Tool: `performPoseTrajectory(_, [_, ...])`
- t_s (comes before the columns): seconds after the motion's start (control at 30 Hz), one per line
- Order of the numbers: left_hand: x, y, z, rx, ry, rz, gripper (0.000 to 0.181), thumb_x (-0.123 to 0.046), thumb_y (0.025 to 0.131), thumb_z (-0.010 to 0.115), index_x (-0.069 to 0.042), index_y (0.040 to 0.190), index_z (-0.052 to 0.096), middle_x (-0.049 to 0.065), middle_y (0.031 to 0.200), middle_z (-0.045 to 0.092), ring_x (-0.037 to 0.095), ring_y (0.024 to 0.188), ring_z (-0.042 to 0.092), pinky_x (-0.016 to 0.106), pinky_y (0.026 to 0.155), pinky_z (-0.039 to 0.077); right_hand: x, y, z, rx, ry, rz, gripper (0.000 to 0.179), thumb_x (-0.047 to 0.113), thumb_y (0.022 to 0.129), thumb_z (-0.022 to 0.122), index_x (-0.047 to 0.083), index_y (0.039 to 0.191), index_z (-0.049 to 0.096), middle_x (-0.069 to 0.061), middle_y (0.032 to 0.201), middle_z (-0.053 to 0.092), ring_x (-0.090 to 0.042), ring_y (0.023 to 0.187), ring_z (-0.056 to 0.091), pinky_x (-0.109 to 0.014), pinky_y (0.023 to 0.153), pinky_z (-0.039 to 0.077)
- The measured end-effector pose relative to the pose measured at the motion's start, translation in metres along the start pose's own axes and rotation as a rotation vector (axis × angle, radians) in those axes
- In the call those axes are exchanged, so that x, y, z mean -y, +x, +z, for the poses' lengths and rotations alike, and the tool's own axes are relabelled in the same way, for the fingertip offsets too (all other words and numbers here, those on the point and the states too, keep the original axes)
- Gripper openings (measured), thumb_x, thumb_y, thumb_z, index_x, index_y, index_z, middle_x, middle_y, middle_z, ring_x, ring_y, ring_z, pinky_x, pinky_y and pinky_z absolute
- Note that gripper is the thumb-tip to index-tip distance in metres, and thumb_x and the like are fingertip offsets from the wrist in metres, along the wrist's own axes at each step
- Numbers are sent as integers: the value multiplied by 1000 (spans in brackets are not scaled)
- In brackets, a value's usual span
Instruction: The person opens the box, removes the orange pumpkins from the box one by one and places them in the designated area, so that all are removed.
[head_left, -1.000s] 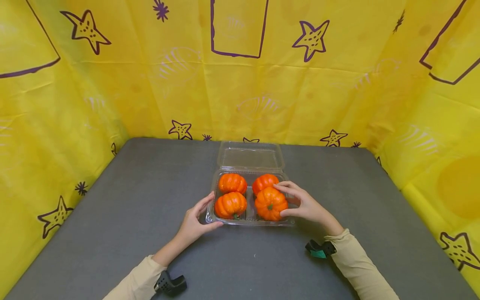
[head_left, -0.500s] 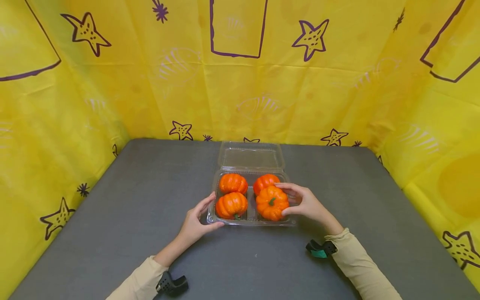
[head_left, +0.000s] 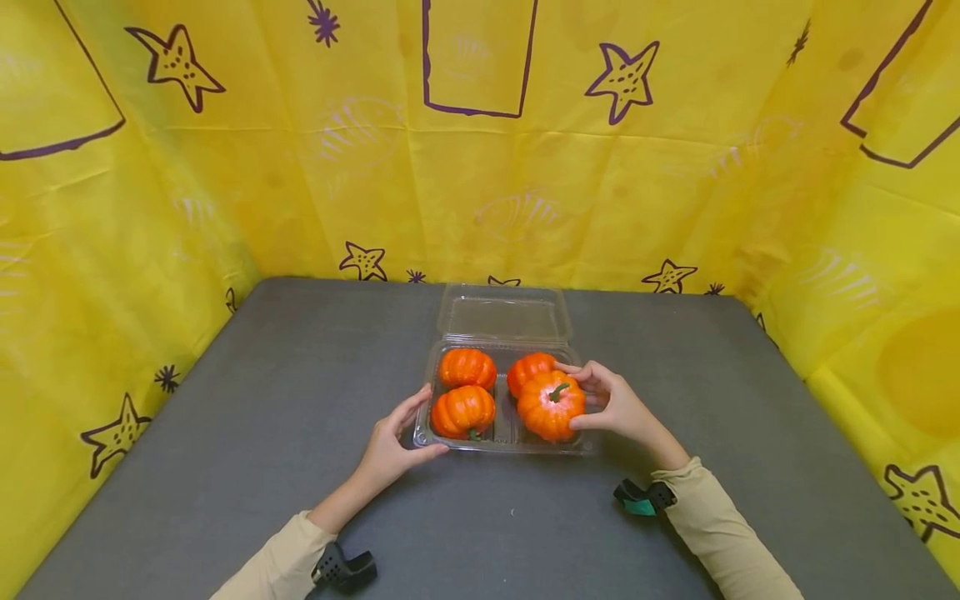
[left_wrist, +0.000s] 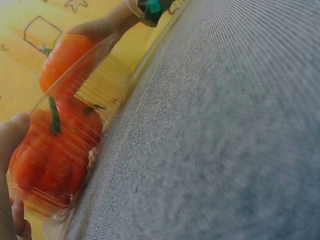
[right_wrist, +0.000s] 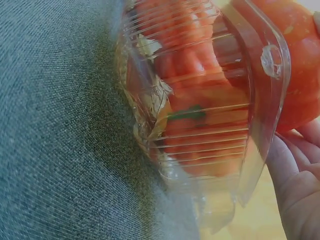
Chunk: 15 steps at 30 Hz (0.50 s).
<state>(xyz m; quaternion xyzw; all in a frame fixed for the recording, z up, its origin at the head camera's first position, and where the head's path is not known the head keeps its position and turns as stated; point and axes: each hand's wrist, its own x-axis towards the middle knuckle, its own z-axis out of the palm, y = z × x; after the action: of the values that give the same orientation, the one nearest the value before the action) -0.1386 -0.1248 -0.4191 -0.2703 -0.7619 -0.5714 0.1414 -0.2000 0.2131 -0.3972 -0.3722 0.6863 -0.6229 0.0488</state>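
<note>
Booth: yellow drapes (head_left: 465, 167), grey table (head_left: 480, 525)

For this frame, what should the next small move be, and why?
I'd probably ease the held pumpkin down into the near right spot of the clear container: the right hand holds it raised there, three other pumpkins take up the remaining spots, and the left hand rests at the container's left side.

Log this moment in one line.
right hand: holds ribbed orange pumpkin above clear plastic container | left hand: at container's left side | inside: three more orange pumpkins | lid: open
</note>
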Motion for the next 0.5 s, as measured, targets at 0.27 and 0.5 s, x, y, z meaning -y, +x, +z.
performPoseTrajectory(0.27, [1, 1, 0, -6, 9, 11, 71, 12, 57, 77, 20, 118, 42, 34, 121, 44, 43, 110, 43, 44, 88, 34, -3, -1, -2, -38, 24, -19, 41, -11, 67, 72, -11, 96, 42, 1, 118, 55, -17, 100, 57, -31, 77, 48])
performPoseTrajectory(0.5, [1, -1, 0, -4, 20, 20, 71, 11, 57, 78, 19, 118, 43, 34, 122, 43, 43, 110, 43, 40, 89, 36, -1, 0, -1, -92, 3, 24, 64, -4, 67, 75, -16, 120, 41, -4, 119, 53, -13, 104, 53, -29, 78, 48])
